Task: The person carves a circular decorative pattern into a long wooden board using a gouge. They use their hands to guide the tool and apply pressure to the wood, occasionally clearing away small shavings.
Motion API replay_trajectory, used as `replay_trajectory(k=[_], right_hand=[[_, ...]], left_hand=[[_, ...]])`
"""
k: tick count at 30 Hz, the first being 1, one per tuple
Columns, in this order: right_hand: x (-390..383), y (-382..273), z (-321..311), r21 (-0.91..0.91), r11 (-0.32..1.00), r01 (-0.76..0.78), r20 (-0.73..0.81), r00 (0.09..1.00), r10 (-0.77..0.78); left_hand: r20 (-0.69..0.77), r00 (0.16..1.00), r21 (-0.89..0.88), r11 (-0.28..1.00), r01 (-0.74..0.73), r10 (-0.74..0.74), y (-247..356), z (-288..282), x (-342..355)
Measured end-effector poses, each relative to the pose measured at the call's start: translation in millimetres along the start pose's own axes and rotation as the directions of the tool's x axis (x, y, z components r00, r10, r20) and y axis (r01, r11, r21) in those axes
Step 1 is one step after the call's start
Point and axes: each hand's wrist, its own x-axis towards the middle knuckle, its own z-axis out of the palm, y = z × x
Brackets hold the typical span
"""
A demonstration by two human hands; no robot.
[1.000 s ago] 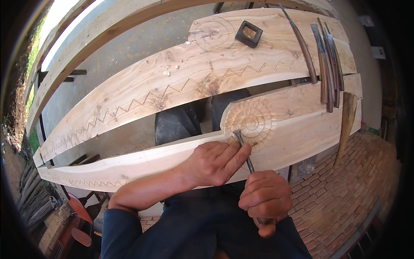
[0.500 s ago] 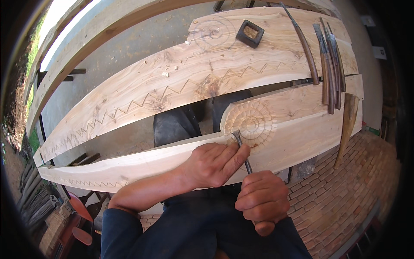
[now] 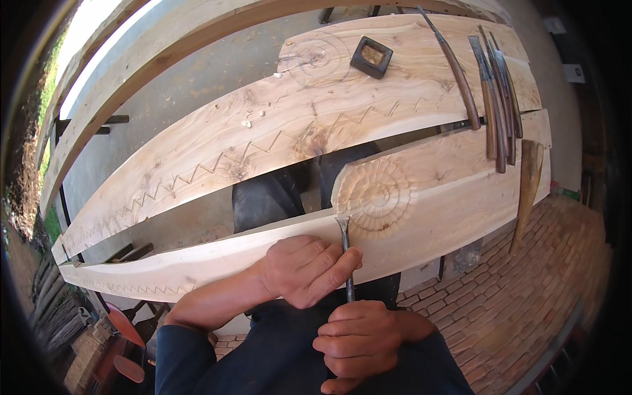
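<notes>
My left hand (image 3: 309, 270) rests at the lower pale wooden board (image 3: 447, 197), its fingers closed on the metal shaft of a chisel (image 3: 343, 232). Below it, my right hand (image 3: 355, 339) grips the chisel's handle. The flared blade touches the board at the lower left edge of a carved scalloped rosette (image 3: 374, 194). Beyond lies a second board (image 3: 184, 148) with an incised zigzag and a pencilled circle. On the boards' right end lie a long-handled tool (image 3: 461, 85), several more chisels (image 3: 500, 112) side by side and a tapered wooden piece (image 3: 528, 191). A black square block (image 3: 371, 58) holds brown material.
Curved timber beams (image 3: 105, 92) span the upper left above a concrete floor (image 3: 171, 92). Brick paving (image 3: 500, 296) lies at lower right. Stacked sticks (image 3: 52, 309) and red objects (image 3: 122, 326) are at lower left. Dark trestle parts (image 3: 131, 250) show under the boards.
Both hands have moved left with the chisel, which now stands more upright, its blade farther left along the rosette's edge. My right hand is also lower. The view has shifted slightly.
</notes>
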Motion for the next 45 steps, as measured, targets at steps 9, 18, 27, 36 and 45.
replay_trajectory(k=[9, 18, 27, 36, 45], right_hand=[[-13, -1, -8, -0.098, 0.99, -0.102, 0.063, 0.992, 0.108], [-5, 15, -1, -0.049, 0.992, -0.113, -0.062, 0.992, 0.11], [-5, 17, 0, -0.062, 0.992, -0.109, -0.093, 0.99, 0.103], [-9, 15, -6, -0.117, 0.986, -0.118, -0.073, 0.991, 0.11], [-7, 18, -19, 0.013, 0.992, -0.129, -0.083, 0.988, 0.129]], left_hand=[[0.102, 0.994, 0.006, 1.0, 0.029, -0.029, 3, 13, 2], [0.06, 0.99, -0.037, 0.991, 0.13, -0.128, 0, 18, 2], [0.085, 0.987, -0.034, 0.99, 0.139, -0.135, -1, 18, 3], [0.106, 0.983, -0.033, 0.988, 0.153, -0.148, 0, 18, 9], [0.081, 0.986, -0.009, 0.99, 0.144, -0.143, 0, 23, 8]])
